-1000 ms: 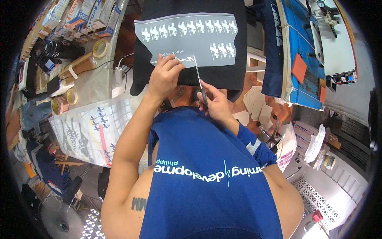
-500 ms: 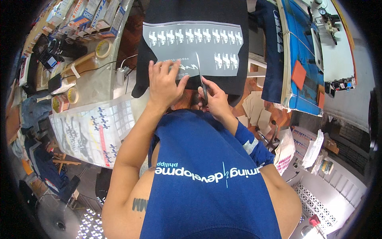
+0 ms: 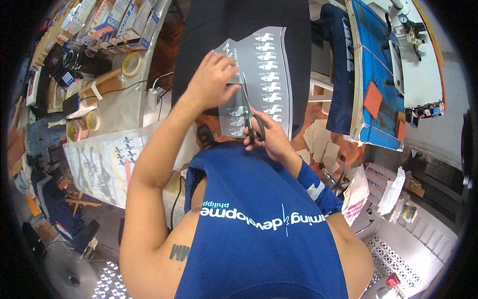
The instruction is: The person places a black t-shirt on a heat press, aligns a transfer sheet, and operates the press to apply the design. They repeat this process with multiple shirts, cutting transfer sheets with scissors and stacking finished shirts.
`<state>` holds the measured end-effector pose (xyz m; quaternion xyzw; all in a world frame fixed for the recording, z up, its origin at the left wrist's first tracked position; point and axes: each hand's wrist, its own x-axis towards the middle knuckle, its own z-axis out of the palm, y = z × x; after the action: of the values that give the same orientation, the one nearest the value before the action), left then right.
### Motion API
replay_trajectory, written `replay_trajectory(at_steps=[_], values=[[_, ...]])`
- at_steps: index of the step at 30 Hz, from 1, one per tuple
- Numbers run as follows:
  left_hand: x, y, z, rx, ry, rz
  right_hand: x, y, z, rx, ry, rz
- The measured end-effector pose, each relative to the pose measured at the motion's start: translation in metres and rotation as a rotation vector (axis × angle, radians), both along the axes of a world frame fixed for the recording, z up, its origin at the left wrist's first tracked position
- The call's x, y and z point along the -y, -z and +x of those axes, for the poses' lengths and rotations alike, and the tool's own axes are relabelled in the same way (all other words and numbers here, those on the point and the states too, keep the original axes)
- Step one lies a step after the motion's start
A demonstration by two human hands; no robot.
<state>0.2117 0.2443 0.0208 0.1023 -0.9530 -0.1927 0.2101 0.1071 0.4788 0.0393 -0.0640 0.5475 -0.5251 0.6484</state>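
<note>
A grey translucent sheet with rows of white printed motifs lies turned lengthwise on a black padded surface. My left hand is over its left edge, fingers loosely curved and apart from the thumb; whether they touch the sheet is hard to tell. My right hand grips black-handled scissors at the sheet's lower part, their blades pointing away from me across it. Part of the sheet's left side is hidden behind my left hand.
Left stands a cluttered bench with boxes, tape rolls and printed sheets. Right are hanging dark blue fabric, a blue board with an orange pad, and gauge-fitted equipment. Cardboard pieces lie on the floor.
The sheet has turned from crosswise to lengthwise. My left hand has lifted upward and right from the lower left edge. My right hand and scissors have shifted slightly down and right.
</note>
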Motion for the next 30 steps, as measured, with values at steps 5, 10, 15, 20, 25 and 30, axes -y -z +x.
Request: replay_trajectory(at_steps=[5, 10, 15, 20, 25, 30], values=[[-0.038, 0.019, -0.001, -0.16, -0.152, 0.039, 0.005, 0.009, 0.003, -0.203, -0.06, -0.024], [-0.042, 0.029, -0.003, -0.273, -0.186, 0.052, 0.014, 0.011, 0.003, -0.245, -0.013, -0.04], [-0.045, 0.028, -0.002, -0.282, -0.191, 0.06, 0.018, 0.013, -0.001, -0.296, -0.069, -0.016], [-0.044, 0.028, -0.002, -0.291, -0.182, 0.083, 0.016, 0.012, 0.0, -0.258, -0.051, -0.025], [-0.044, 0.028, -0.002, -0.299, -0.182, 0.095, 0.021, 0.007, 0.002, -0.266, -0.046, 0.073], [-0.045, 0.026, 0.0, -0.344, -0.193, 0.17, 0.04, 0.012, -0.004, -0.292, -0.011, 0.016]])
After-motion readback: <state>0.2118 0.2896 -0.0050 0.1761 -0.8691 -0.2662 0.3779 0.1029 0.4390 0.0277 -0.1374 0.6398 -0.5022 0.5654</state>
